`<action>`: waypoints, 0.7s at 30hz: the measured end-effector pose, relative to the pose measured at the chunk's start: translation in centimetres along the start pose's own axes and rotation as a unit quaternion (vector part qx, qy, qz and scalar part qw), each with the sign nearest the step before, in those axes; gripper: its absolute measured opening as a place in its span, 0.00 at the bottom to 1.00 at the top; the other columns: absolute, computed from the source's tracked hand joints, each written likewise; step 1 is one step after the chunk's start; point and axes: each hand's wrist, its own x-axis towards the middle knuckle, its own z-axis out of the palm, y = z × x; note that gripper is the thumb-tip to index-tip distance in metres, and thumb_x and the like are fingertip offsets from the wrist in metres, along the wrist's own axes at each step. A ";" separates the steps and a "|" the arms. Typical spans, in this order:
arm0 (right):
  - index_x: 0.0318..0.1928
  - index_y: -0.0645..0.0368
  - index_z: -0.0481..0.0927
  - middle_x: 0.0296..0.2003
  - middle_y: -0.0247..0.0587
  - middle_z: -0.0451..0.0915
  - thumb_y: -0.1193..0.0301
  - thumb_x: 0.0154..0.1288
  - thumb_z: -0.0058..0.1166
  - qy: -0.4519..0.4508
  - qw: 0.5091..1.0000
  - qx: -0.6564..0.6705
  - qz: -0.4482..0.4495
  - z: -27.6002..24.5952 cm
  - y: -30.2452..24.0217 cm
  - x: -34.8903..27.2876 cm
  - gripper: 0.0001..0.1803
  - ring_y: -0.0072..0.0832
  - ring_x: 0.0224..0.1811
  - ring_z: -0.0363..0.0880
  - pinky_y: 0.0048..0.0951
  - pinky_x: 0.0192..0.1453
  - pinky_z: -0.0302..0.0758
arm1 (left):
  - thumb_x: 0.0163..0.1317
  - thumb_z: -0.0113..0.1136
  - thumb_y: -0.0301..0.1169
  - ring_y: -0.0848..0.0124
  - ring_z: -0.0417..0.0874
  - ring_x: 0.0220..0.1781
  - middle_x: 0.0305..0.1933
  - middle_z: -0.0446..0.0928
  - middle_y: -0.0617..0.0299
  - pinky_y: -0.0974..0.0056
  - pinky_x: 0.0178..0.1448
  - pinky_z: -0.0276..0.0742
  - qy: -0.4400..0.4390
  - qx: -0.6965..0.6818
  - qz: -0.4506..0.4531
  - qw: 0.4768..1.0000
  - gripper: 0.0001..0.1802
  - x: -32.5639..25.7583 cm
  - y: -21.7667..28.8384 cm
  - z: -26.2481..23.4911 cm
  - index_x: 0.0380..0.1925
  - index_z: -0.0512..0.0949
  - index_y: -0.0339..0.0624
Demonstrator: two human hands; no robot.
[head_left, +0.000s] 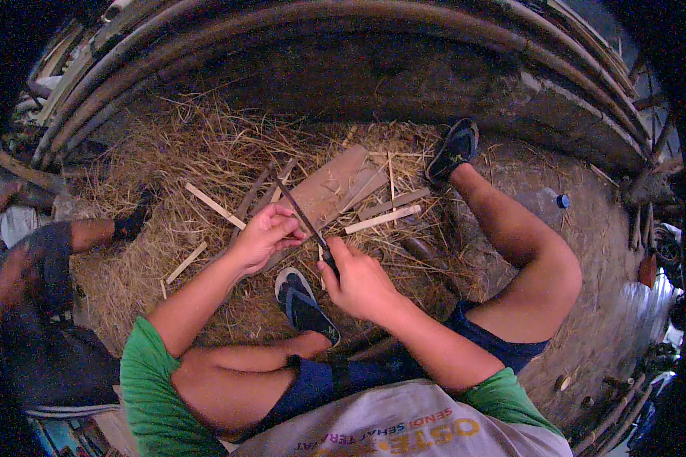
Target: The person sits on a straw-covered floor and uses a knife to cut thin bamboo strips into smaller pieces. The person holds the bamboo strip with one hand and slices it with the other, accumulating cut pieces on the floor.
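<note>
My right hand (358, 283) is closed round the handle of a long, narrow, dark-bladed knife (297, 204). Its blade points away from me and to the left, over the wooden board. A pale sliver of wood or bamboo (322, 268) shows beside the right thumb; whether the hand grips it too is unclear. Close to the blade, my left hand (265, 234) has its fingers curled and drawn together, and whatever they pinch is too small to make out. Beyond both hands lies a flat brown board (331, 183) scattered with shavings.
Dry straw and shavings (168, 152) cover the ground, with loose pale strips (383, 219) around the board. My sandalled feet (457, 148) flank it. A clear bottle with a blue cap (562, 201) lies at right. Another person's leg (91, 234) is at left. Bamboo poles (343, 15) curve along the back.
</note>
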 end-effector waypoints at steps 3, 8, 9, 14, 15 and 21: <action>0.57 0.64 0.68 0.33 0.68 0.80 0.65 0.70 0.53 -0.004 1.000 0.002 -0.006 0.0 -0.1 -0.1 0.21 0.65 0.36 0.81 0.58 0.41 0.78 | 0.72 0.58 0.30 0.64 0.85 0.49 0.45 0.80 0.55 0.59 0.54 0.83 -0.009 -0.001 0.005 1.000 0.13 0.0 -0.2 -0.1 0.51 0.67 0.43; 0.56 0.64 0.68 0.33 0.68 0.80 0.65 0.70 0.53 0.000 1.000 0.004 -0.011 0.1 -0.2 0.0 0.21 0.65 0.36 0.81 0.59 0.41 0.78 | 0.72 0.57 0.30 0.65 0.85 0.48 0.45 0.80 0.55 0.60 0.53 0.84 -0.005 0.001 -0.001 1.000 0.13 0.1 -0.2 -0.1 0.51 0.66 0.44; 0.55 0.64 0.68 0.33 0.68 0.80 0.65 0.70 0.53 0.003 1.000 0.004 -0.013 0.1 -0.2 0.0 0.20 0.66 0.36 0.81 0.59 0.41 0.78 | 0.72 0.57 0.30 0.65 0.85 0.48 0.45 0.80 0.55 0.60 0.53 0.84 -0.008 0.007 0.005 1.000 0.13 0.0 -0.2 -0.1 0.51 0.66 0.44; 0.53 0.63 0.67 0.33 0.69 0.80 0.65 0.71 0.53 -0.009 1.000 0.001 -0.004 0.1 -0.3 0.0 0.18 0.66 0.36 0.80 0.60 0.41 0.78 | 0.72 0.58 0.30 0.65 0.85 0.47 0.45 0.81 0.56 0.60 0.52 0.84 -0.004 0.003 0.005 1.000 0.12 0.1 -0.2 0.0 0.50 0.66 0.44; 0.53 0.63 0.67 0.33 0.69 0.80 0.65 0.71 0.52 -0.008 1.000 0.001 -0.006 0.1 -0.2 0.0 0.18 0.66 0.36 0.80 0.60 0.41 0.78 | 0.72 0.58 0.30 0.65 0.85 0.47 0.45 0.81 0.56 0.60 0.52 0.84 -0.006 0.008 0.010 1.000 0.12 0.1 -0.2 0.0 0.50 0.66 0.45; 0.52 0.63 0.67 0.35 0.67 0.80 0.66 0.71 0.53 -0.012 1.000 -0.005 -0.004 0.3 0.1 0.1 0.17 0.65 0.37 0.80 0.59 0.41 0.78 | 0.72 0.58 0.30 0.66 0.85 0.47 0.44 0.81 0.56 0.61 0.51 0.84 -0.009 0.006 0.005 1.000 0.12 0.1 0.0 0.1 0.49 0.66 0.45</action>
